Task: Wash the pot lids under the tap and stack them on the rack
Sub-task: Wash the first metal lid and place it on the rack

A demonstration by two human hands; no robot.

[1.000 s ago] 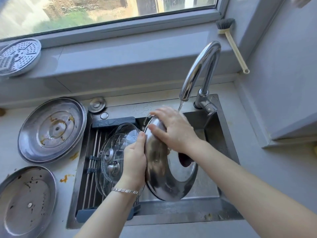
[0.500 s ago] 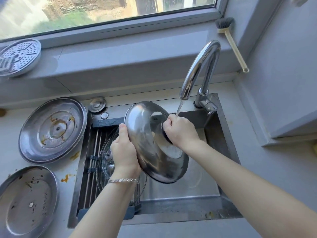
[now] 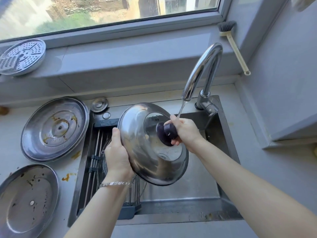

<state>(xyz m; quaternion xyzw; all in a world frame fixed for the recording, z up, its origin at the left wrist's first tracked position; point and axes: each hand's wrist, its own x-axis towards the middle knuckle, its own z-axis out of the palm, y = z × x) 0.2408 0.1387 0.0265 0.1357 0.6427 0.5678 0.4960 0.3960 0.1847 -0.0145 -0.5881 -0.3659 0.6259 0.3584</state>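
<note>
Now that the steel lid has been turned dome-up over the sink, the right hand grips its dark knob under the tap stream. The left hand holds the left rim. The outside is probably being rinsed next, and two soiled lids wait on the counter.

The tap spout arches just above your right hand, closing the way up. The steel lid fills the gap between your hands, while below and right of them the sink basin lies open. Left of your left hand the rack spans the sink, and beyond it the far dirty lid and near dirty lid cover the tabletop.
</note>
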